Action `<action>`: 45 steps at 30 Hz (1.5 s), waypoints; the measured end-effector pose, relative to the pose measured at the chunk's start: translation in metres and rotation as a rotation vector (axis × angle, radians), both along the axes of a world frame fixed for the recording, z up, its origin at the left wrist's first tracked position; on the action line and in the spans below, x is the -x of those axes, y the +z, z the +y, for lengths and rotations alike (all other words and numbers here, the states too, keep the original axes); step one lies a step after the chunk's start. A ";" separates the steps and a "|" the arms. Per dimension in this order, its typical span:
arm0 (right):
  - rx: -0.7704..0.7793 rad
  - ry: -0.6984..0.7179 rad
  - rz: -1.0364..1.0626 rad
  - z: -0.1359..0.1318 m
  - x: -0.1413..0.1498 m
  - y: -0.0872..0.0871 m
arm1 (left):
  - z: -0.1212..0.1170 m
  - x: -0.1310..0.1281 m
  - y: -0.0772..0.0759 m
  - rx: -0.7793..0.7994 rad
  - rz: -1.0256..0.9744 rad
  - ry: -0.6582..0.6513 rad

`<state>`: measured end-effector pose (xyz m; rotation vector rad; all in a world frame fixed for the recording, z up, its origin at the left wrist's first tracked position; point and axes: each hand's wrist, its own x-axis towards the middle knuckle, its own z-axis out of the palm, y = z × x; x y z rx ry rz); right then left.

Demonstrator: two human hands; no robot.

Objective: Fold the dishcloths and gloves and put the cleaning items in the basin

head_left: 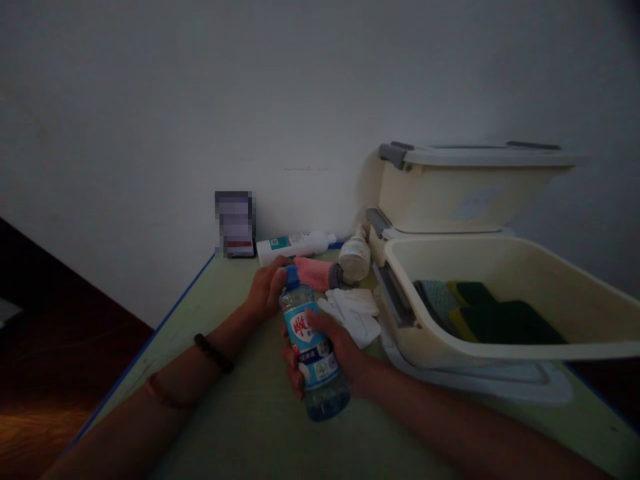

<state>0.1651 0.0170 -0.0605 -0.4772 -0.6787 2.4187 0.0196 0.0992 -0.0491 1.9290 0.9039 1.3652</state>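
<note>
My right hand (330, 353) is wrapped round the body of a clear plastic bottle (314, 347) with a blue and red label, held tilted above the green table (240, 413). My left hand (267, 288) is closed on the bottle's blue cap (291, 275) at the top. A dark bead bracelet sits on my left wrist. Just behind the bottle lie a pink rolled cloth (316, 273) and white gloves (353, 310).
A cream plastic tub (505, 347) at the right holds green and yellow sponges (487, 313); a second tub (465, 187) stands behind it. A white tube (293, 245) and a small white bottle (355, 257) lie by the wall. The table's left edge drops to a dark floor.
</note>
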 end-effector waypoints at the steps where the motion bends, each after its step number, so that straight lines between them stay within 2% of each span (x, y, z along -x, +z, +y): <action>1: -0.015 -0.005 0.005 -0.001 0.000 0.000 | 0.001 -0.001 0.001 -0.008 0.011 -0.010; 5: -0.039 -0.006 0.026 -0.004 0.000 0.003 | 0.006 -0.005 0.005 -0.048 0.054 -0.057; 10: 0.011 -0.016 0.063 -0.002 -0.002 0.000 | 0.008 -0.002 0.005 -0.119 0.113 -0.113; 22: -0.032 -0.104 0.028 -0.011 0.000 0.003 | 0.008 -0.005 0.004 -0.414 0.180 -0.131; 25: -0.078 -0.138 -0.003 -0.015 0.002 0.004 | 0.006 -0.007 0.010 -0.475 0.201 -0.156; 30: -0.182 -0.139 -0.070 -0.019 0.003 0.003 | 0.004 -0.008 0.029 -0.513 0.292 -0.262; 33: -0.195 -0.103 -0.083 -0.020 0.002 0.003 | 0.003 -0.009 0.036 -0.553 0.328 -0.291; 37: -0.195 -0.032 -0.061 -0.020 0.001 0.000 | 0.002 -0.009 0.038 -0.639 0.350 -0.276; 45: -0.098 0.223 0.226 -0.020 -0.003 -0.010 | -0.010 -0.014 0.044 -0.784 0.338 -0.199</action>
